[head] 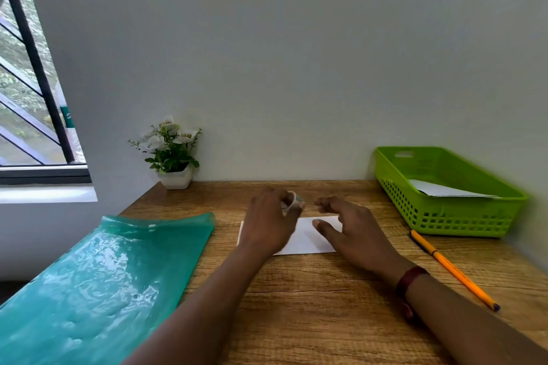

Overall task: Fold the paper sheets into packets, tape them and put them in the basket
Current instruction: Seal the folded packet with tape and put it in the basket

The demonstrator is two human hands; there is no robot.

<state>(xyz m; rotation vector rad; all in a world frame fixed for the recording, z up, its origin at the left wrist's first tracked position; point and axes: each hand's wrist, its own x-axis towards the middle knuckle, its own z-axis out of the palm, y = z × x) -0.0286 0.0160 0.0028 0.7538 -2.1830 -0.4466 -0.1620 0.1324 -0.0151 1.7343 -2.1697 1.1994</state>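
Taping: left hand [268, 222] grips tape roll [292, 201]; right hand [350, 231], grasp unclear. Packet [308, 238], desk [296, 305] centre. Advised: draw tape taut, seal squarely.

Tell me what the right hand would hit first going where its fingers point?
Probably the tape roll held in the left hand, just across a gap from the right hand; depth is unclear.

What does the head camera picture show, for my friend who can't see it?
A person's left hand holds a tape roll by a folded paper on a wooden table, with the right hand over that paper. A green basket at right holds white paper; a teal sheet lies left.
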